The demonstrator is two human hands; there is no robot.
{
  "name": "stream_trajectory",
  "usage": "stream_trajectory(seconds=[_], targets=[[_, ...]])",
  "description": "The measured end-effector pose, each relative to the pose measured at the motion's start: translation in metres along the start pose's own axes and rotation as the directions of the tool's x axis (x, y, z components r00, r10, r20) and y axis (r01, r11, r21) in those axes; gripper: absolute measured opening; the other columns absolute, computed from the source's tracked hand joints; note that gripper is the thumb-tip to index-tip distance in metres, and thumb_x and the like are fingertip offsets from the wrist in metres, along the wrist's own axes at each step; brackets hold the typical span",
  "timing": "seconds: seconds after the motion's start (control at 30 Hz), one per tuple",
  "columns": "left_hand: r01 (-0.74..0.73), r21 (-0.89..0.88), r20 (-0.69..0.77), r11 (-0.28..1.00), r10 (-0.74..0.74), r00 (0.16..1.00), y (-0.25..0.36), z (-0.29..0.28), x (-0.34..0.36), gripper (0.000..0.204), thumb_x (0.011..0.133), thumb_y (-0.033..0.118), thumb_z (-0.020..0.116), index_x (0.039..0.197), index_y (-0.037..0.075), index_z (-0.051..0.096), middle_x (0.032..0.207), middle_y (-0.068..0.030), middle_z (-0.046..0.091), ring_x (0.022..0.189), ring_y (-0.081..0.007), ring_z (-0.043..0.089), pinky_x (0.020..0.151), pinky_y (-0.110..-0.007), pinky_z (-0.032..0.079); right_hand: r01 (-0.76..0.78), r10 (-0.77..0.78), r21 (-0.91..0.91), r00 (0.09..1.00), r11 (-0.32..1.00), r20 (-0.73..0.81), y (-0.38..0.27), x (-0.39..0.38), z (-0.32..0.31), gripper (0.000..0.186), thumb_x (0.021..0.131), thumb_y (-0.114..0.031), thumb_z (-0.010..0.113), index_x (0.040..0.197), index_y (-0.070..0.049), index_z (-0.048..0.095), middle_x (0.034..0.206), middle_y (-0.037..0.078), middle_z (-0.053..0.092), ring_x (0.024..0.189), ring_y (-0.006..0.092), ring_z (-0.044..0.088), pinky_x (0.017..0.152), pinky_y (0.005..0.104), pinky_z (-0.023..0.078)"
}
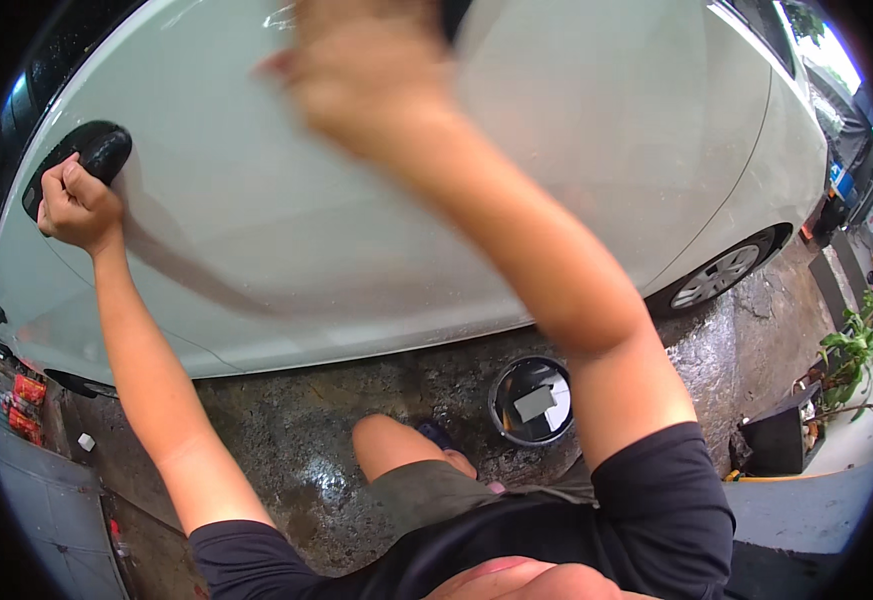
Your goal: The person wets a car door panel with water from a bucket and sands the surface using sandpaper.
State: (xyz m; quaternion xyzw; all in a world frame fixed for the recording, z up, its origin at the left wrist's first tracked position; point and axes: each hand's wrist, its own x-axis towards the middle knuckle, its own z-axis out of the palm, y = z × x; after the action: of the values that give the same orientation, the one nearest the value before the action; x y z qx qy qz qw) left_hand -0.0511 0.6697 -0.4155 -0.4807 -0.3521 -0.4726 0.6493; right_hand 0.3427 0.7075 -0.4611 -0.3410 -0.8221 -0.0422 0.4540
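Pale, wet-looking paint covers the car (356, 250), whose side stretches across the view in front of the person. The right forearm crosses the door and hides part of it. Below the car, a round dark bucket (494, 415) stands on the wet ground (286, 430), with a light grey block (533, 403) showing inside its rim. A wheel (721, 278), a leafy plant (853, 345) and a black planter (781, 440) are at the right; red packets (26, 410) lie at far left, near a small white cube (86, 441). The left hand (81, 205) is at the black side mirror (106, 148), its fingers bent in and closed around the edge. The right hand (371, 75) is over the upper door, blurred; I cannot tell how its fingers stand or what they hold.
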Motion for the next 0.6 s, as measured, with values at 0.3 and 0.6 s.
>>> stream_trajectory(seconds=[0.3, 0.6], targets=[[-0.030, 0.072, 0.021, 0.997, 0.028, 0.999, -0.004, -0.010, 0.013, 0.025, 0.097, 0.022, 0.059, 0.100, 0.006, 0.078, 0.095, -0.0149, 0.077, 0.088, -0.0347, 0.072, 0.081, -0.043, 0.055, 0.429, -0.418, -0.036, 0.855, 0.903, -0.308, 0.056, -0.067, -0.024, 0.065, 0.102, -0.033, 0.056, 0.160, -0.009, 0.040, 0.167, 0.017, 0.037, 0.156, 0.0344, 0.033, 0.126, 0.0627, 0.017], [0.047, -0.106, 0.290, 0.993, -0.014, 0.957, 0.337, 0.037, 0.025, 0.106, 0.094, 0.080, 0.048, 0.162, 0.000, 0.033, 0.168, -0.0256, 0.030, 0.155, -0.0495, 0.025, 0.123, -0.067, 0.016, -0.654, 0.607, 0.678, 0.701, 0.336, 0.374, 0.139, -0.470, 0.076, 0.065, 0.113, -0.037, 0.034, 0.165, 0.002, 0.025, 0.170, 0.020, 0.030, 0.159, 0.0305, 0.026, 0.128, 0.0377, 0.017]])
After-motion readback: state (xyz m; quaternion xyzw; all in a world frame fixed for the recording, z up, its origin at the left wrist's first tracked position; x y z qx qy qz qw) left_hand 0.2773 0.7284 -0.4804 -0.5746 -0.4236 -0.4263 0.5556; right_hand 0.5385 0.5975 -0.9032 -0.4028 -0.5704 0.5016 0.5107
